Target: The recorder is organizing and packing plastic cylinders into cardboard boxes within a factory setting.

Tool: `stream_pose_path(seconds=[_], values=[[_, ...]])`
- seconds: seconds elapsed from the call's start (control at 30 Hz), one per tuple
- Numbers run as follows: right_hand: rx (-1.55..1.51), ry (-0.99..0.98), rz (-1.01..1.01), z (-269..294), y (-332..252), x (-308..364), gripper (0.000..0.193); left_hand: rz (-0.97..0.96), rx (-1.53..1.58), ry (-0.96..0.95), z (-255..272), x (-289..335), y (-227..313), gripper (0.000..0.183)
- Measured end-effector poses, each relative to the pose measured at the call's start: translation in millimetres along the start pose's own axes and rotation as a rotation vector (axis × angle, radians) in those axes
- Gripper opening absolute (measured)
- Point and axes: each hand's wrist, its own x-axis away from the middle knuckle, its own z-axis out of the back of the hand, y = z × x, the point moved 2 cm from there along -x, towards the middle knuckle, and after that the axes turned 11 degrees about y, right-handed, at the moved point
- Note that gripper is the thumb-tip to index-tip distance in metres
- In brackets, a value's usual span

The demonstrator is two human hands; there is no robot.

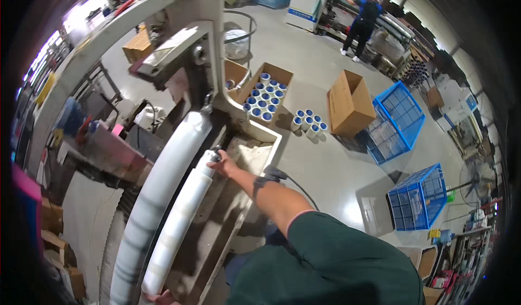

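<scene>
A long white roll point(176, 232), wound of film or similar sheet, lies slantwise in the machine beside a thicker pale roller point(154, 207). My right hand point(223, 165) is closed around the far end of the white roll, by a narrower core and a dark metal tip. My left hand point(161, 297) grips its near end at the bottom edge of the picture, only partly visible. Under the roll runs an open trough point(217, 223) of the machine. A dark band point(268, 178) sits round my right forearm.
The machine's pale frame point(214, 45) rises at the far end. Beyond stands a cardboard box point(282, 77) of small blue-cored rolls, with several loose rolls point(308, 122) on the floor. An empty-looking carton point(350, 104) and blue crates point(401, 120) stand right. A person point(366, 20) works at another machine.
</scene>
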Motion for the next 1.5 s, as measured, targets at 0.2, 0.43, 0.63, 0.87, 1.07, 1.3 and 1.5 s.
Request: stream_pose_path(seconds=[0.2,0.43,0.63,0.87,1.07,1.3,1.5], values=[[0.165,-0.122,0.019,3,-27,-21,0.081,-0.017,-0.034,0.029,-46,53,-38,0.062],[0.303,-0.244,0.040,13,-24,-43,0.069,0.011,-0.053,0.037,-92,68,-72,0.061],[0.171,-0.441,0.013,20,-23,-56,0.064,0.041,-0.044,0.043,-129,66,-99,0.061],[0.151,-0.541,-0.106,22,-26,-76,0.045,0.071,-0.062,0.022,-176,84,-132,0.060],[0.493,-0.323,0.092,61,-32,-121,0.051,0.094,-0.033,0.016,-222,119,-169,0.059],[0.579,-0.141,0.138,184,-51,-269,0.053,0.104,-0.046,-0.006,-266,188,-229,0.058],[0.652,-0.078,0.126,317,-84,-424,0.060,0.094,-0.070,-0.720,-334,228,-325,0.061]])
